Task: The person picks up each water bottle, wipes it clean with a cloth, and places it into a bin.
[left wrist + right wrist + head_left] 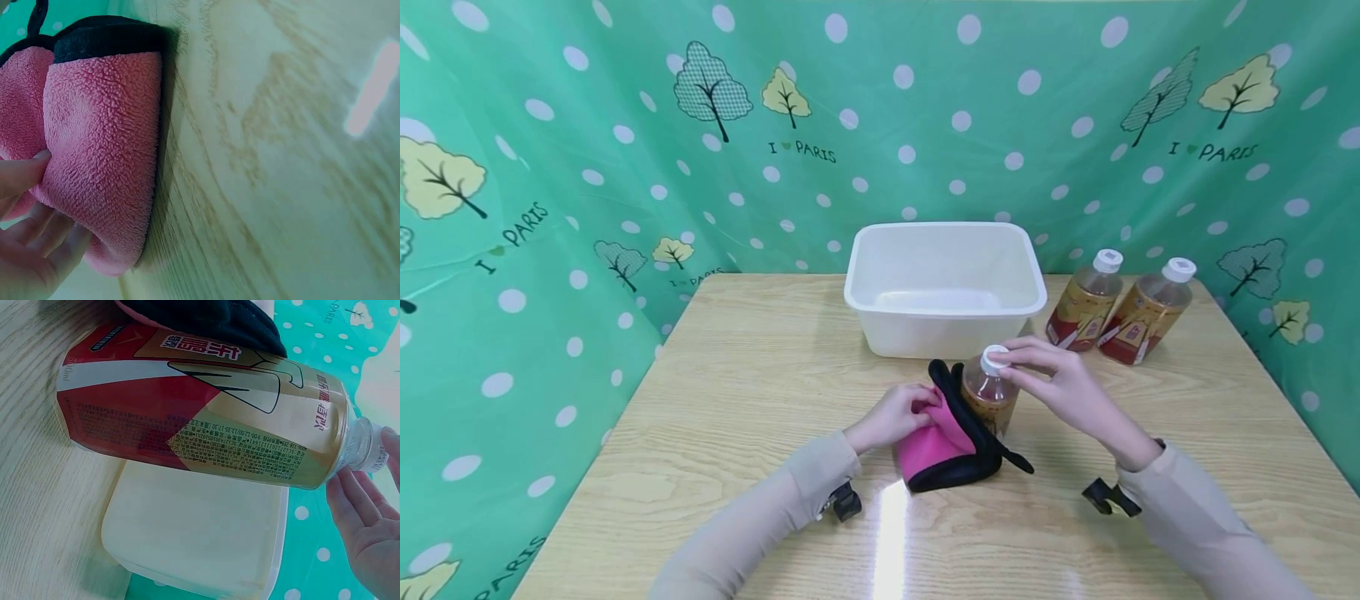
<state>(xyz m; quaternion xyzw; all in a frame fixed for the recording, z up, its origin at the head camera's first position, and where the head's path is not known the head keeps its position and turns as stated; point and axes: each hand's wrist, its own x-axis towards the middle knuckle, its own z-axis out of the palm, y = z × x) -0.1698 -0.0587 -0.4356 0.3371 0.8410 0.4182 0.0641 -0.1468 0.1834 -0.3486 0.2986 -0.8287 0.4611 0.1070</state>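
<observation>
My left hand (897, 418) pinches a bunched pink fleece cloth (934, 448) with a wide black border and a thin black loop. In the left wrist view the thumb presses into a fold of the cloth (106, 125), the other fingers beneath it. On its right a drink bottle (988, 402) stands upright, its lower left side hidden by the cloth. My right hand (1060, 383) holds the bottle's white cap (995, 358) between thumb and fingers. The right wrist view shows the bottle's red and cream label (206, 425), with the black border overlapping one side.
Behind the bottle sits a white plastic tub (951, 333) with nothing visible inside. Two similar bottles, a left one (1084, 308) and a right one (1146, 321), stand at the back right. A green patterned curtain (925, 108) hangs behind the wooden table (737, 375).
</observation>
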